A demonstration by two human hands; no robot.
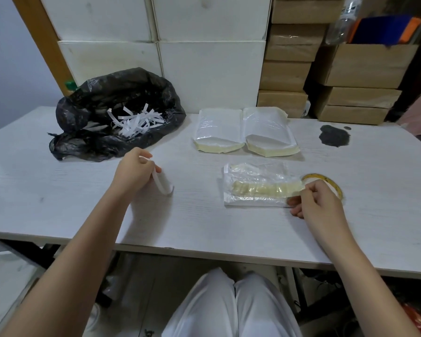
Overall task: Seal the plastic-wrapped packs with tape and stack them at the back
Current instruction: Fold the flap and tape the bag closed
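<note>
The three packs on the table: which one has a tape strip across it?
The near pack, by the right hand. The two back packs lie side by side, untouched.

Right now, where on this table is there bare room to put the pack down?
Bare: near-left table, below the black bag; also far right, past the dark patch. Crowded: the back middle, where two stacked packs lie.

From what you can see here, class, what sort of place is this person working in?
Probably a small packing or storage room: stacked cardboard boxes behind the table, wrapped packs laid out, and a tape roll.
</note>
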